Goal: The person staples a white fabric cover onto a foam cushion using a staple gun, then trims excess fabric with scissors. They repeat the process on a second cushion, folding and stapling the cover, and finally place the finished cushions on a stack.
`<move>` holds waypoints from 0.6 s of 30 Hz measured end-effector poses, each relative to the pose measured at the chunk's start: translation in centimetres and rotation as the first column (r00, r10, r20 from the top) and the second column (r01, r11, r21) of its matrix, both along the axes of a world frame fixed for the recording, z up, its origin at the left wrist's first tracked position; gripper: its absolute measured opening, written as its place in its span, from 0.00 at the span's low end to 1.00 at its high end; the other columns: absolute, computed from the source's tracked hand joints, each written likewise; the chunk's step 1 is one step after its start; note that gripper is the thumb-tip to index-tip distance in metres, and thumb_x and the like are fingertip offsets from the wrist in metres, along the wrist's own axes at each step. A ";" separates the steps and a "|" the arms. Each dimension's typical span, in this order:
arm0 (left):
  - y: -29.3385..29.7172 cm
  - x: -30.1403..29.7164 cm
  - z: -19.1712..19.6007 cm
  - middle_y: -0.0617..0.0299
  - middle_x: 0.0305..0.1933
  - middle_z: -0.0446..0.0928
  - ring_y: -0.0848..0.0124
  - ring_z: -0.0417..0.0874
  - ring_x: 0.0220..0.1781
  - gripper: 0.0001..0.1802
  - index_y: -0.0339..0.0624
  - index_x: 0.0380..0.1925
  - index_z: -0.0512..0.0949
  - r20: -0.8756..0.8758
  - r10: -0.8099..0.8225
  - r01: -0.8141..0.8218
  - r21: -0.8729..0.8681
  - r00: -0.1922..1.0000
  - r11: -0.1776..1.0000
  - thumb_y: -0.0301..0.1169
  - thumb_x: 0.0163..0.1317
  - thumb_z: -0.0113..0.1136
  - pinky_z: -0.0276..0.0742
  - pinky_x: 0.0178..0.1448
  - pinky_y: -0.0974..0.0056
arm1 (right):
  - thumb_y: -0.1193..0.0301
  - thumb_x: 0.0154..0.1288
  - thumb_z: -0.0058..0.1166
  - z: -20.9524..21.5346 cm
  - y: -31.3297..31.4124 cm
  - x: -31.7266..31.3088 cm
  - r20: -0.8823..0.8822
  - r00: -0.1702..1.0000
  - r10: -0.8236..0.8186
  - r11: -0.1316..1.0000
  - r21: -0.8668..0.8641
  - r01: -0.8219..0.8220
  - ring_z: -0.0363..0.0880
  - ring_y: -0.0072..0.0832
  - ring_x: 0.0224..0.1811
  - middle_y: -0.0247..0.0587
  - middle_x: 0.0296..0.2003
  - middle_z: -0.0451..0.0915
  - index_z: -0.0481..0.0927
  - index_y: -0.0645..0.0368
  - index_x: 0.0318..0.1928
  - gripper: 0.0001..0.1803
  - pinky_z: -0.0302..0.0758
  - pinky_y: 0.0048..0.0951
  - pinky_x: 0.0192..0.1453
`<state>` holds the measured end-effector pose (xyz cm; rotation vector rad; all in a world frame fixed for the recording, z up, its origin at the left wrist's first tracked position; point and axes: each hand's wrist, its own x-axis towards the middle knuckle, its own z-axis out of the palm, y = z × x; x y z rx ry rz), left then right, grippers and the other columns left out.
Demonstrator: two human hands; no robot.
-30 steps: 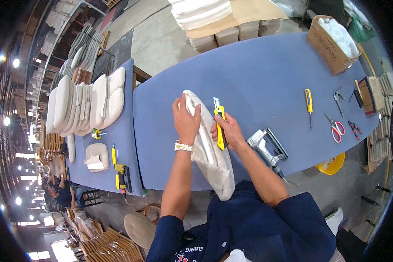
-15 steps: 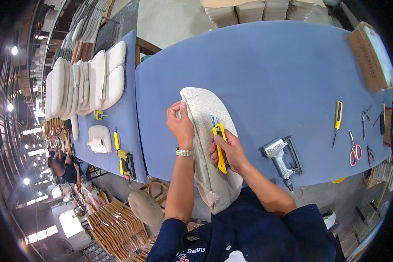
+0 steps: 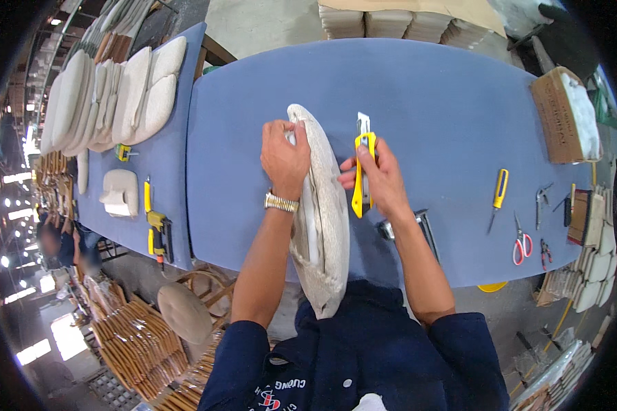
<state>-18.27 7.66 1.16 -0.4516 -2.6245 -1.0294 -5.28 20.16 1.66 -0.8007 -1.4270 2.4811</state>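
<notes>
Near edge: the cushion [image 3: 330, 226] runs past your side of the blue counter [image 3: 425, 89], its lower end over your lap. Moving room: blue surface stretches ahead of the cushion and rightward to the carton [image 3: 552, 130] and the screwdriver [image 3: 500, 192]. Obstruction: the staple gun [image 3: 386, 230] lies close by, partly hidden by your right forearm.

Thing: the cushion sits between your two grips, narrow side up, its long open seam showing white filling. Your left grip [image 3: 286, 156] is closed on its far end, fingers at the seam. Your right grip [image 3: 384, 179] is wrapped round a yellow knife [image 3: 360, 195]; its fingertips are just beside the cushion, contact uncertain.

Pose: left palm down, forearm angled forward; right thumb along the knife, bared blade pointing away from you, apart from the cushion.
</notes>
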 end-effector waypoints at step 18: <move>2.7 1.9 -3.2 0.51 0.49 0.87 0.61 0.86 0.52 0.16 0.36 0.33 0.85 0.312 -0.060 -0.085 0.430 0.948 0.899 0.40 0.68 0.67 0.77 0.59 0.58 | 0.61 0.68 0.49 4.7 4.0 -5.4 0.532 0.744 0.404 0.425 0.611 -0.668 0.86 0.42 0.29 0.51 0.28 0.86 0.76 0.70 0.41 0.20 0.80 0.42 0.37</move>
